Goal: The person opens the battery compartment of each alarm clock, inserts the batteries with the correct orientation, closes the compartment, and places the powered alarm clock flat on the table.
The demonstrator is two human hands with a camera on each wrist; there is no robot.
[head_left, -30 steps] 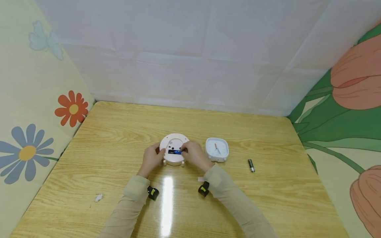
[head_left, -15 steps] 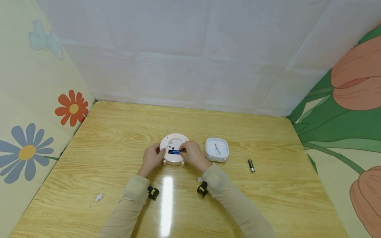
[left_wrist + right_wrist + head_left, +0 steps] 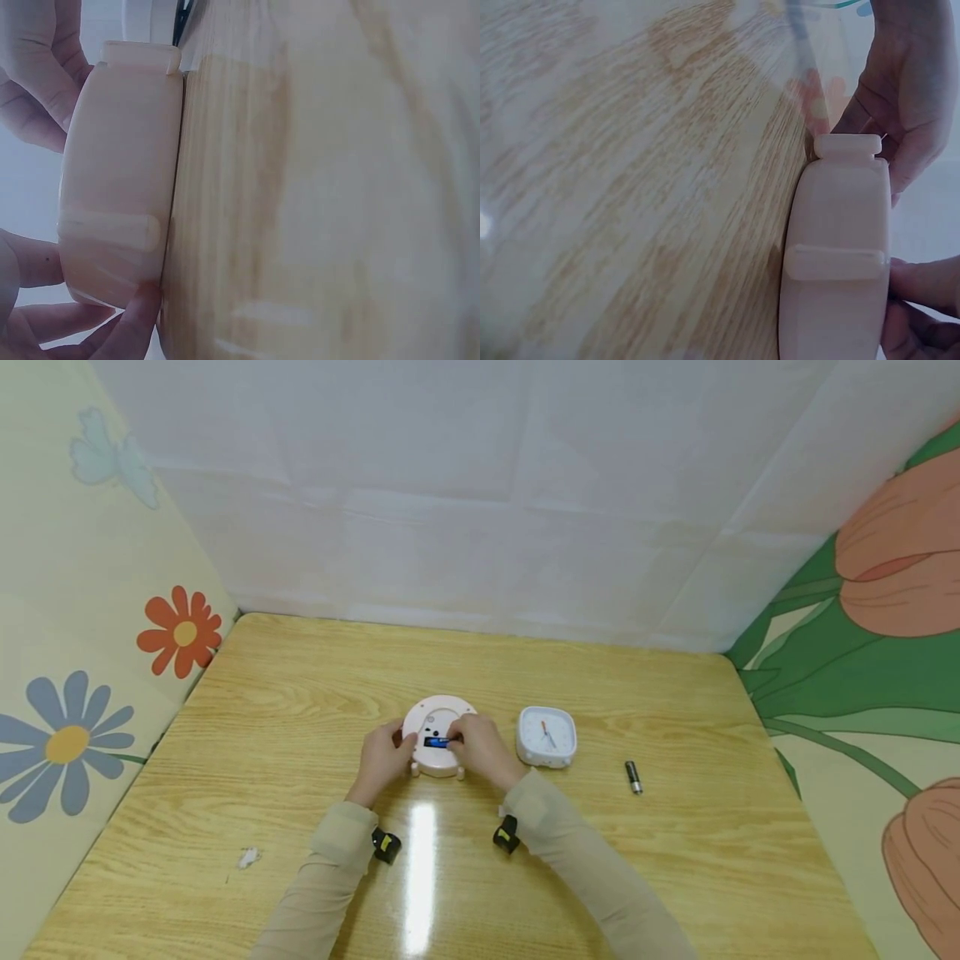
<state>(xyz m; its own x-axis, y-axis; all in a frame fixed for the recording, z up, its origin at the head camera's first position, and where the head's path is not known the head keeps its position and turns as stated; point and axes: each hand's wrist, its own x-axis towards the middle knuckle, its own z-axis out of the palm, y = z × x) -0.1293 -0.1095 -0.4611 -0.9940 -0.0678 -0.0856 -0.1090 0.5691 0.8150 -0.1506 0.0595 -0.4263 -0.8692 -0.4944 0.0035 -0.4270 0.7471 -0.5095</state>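
Note:
A round pale pink clock [image 3: 438, 767] lies face down on the wooden table, its back with a dark battery slot turned up. My left hand [image 3: 383, 763] grips its left edge, thumb on the back and fingers round the side; the left wrist view shows these fingers against the pink casing [image 3: 120, 165]. With thumb and fingers, my right hand [image 3: 485, 749] pinches a blue battery [image 3: 436, 742] at the slot. How deep the battery sits cannot be told. In the right wrist view, fingertips [image 3: 922, 281] touch the back side of the casing [image 3: 836, 210].
A white square clock [image 3: 547, 737] stands face up just right of my right hand. Farther right lies a black and silver battery [image 3: 633, 777]. A small white scrap [image 3: 249, 857] is at the table's left front. A white cloth wall [image 3: 480, 510] rises behind the table.
My right hand has shifted slightly left along the slot with the blue battery, and more of the clock's right side shows. The left hand keeps its grip in place.

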